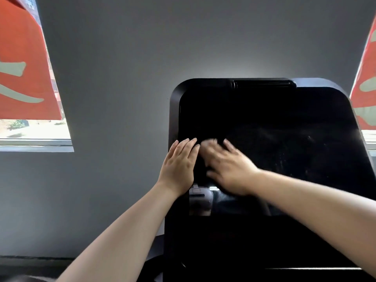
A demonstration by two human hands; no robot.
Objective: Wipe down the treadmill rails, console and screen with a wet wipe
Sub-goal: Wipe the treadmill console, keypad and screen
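The treadmill's large black screen (274,119) stands upright in front of me, dark and switched off, with faint smears on its right half. My left hand (179,165) lies flat against the screen's left edge, fingers straight and pointing up. Just beside it, my right hand (227,165) presses on the glass with its fingers spread; it is motion-blurred. A pale blur at its fingertips (209,142) may be the wet wipe, but I cannot tell. The rails are out of view. The console body (244,241) below the screen is black and in shadow.
A grey wall (122,78) rises behind the screen. Windows with red banners flank it at the left (24,78) and the right (366,88). The glass reflects a head-worn device (200,198) low on the screen.
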